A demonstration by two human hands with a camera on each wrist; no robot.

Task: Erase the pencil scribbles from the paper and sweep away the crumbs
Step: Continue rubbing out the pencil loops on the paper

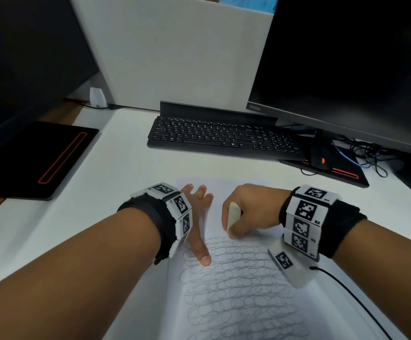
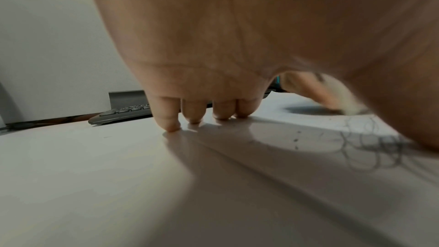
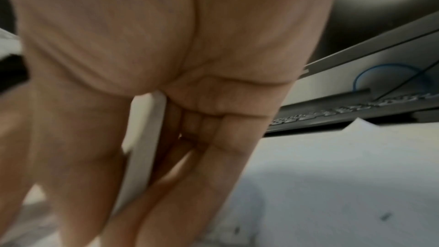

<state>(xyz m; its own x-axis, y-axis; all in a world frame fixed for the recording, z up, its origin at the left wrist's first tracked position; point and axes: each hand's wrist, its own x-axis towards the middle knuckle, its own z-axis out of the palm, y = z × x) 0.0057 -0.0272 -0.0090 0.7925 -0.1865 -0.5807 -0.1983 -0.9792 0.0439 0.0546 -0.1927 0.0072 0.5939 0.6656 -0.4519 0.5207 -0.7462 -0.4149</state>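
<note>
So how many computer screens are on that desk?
2. One dark monitor stands at the far left, the other monitor at the far right behind the keyboard. Others may sit outside the view.

We see a white desk (image 1: 126,168) with a black keyboard (image 1: 221,137), a mouse (image 1: 319,154), two dark monitors (image 1: 346,57) and a white partition (image 1: 175,50) behind.

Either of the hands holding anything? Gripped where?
Right hand grips the white eraser around its middle, lower tip on the paper. Left hand holds nothing; its spread fingers press the paper flat.
</note>
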